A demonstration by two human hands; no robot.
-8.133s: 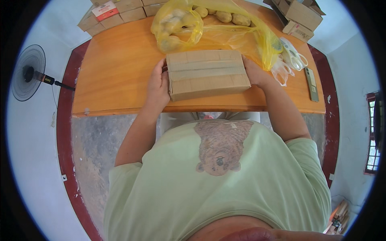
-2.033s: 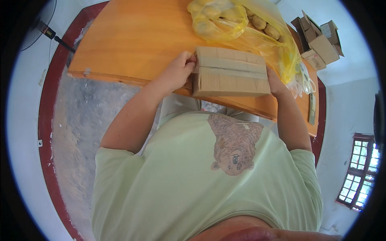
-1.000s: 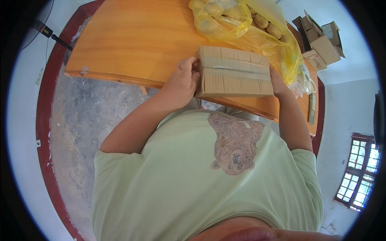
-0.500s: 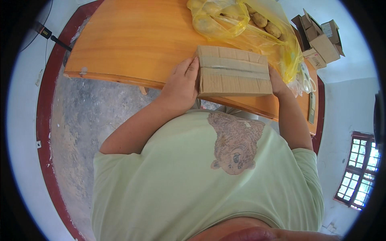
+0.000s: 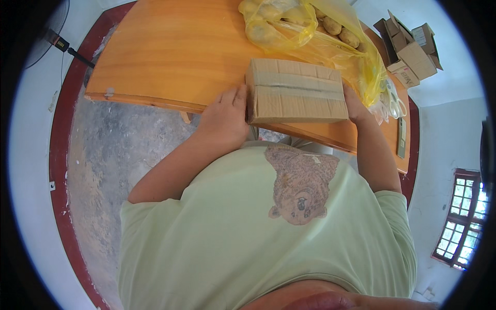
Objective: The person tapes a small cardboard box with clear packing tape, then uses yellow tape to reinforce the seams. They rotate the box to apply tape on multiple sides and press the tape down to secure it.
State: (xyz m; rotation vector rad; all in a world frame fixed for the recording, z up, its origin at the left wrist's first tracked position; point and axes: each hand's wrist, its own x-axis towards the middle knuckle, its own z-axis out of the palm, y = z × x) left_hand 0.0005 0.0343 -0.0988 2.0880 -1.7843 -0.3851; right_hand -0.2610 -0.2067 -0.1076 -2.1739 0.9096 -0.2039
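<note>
the cardboard box [image 5: 299, 106] is between the person's hands at the table's front edge, a strip of clear tape [image 5: 297, 89] running along its upper face. the left hand [image 5: 223, 118] has hold of the left end, fingers close together and slightly bent. the right hand [image 5: 355, 106] is against the right end (its fingers are hidden behind the box, so i cannot tell how far they are bent). beyond the box on the table [image 5: 170, 51] lies a yellow plastic bag [image 5: 371, 77] with potatoes [image 5: 332, 26], and a phone [image 5: 401, 138] lies near the right edge.
</note>
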